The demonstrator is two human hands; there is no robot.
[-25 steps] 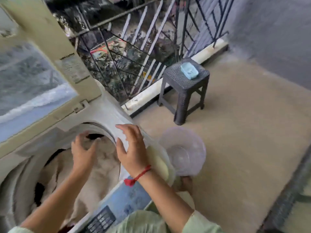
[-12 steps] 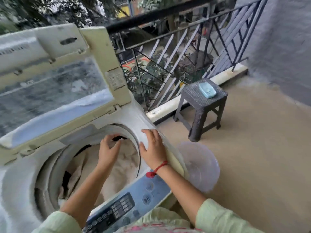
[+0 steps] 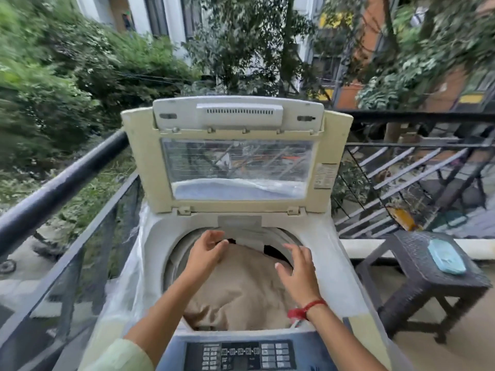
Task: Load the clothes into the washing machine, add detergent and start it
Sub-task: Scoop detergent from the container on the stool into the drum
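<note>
The washer point(image 3: 325, 266) is the biggest thing here. It is a tall white box of hard plastic, with a thin see-through sheet wrapped down its left side. Its round mouth points straight up. Its lid point(image 3: 146, 167) stands up at the back, leaning away a little. The lid has a cream frame and a clear window in the middle.

A dark metal rail point(image 3: 61, 188) runs behind and beside the washer. Its top bar is round and smooth, and thin slanted bars fill the right part.

To the right stands a dark square stool point(image 3: 417, 266) with a woven, bumpy top. A flat, pale blue thing point(image 3: 446, 257) with round corners lies on it.

The clothes point(image 3: 241, 290) are inside the washer tub and fill it close to the top. On top is a soft tan cloth, all wrinkled, and its long way runs from the front to the back. A bit of dark cloth point(image 3: 273, 251) peeks out at the back.

A flat blue panel point(image 3: 241, 354) with small square buttons sits at the front edge.

The left hand point(image 3: 206, 253) is over the back of the tan cloth. Its fingers curl loosely and grip nothing. The right hand point(image 3: 300, 271) is above the right side of the tub, fingers spread and holding nothing. I cannot tell if either hand touches the cloth.

A red string point(image 3: 305, 309) is tied round the right wrist.
</note>
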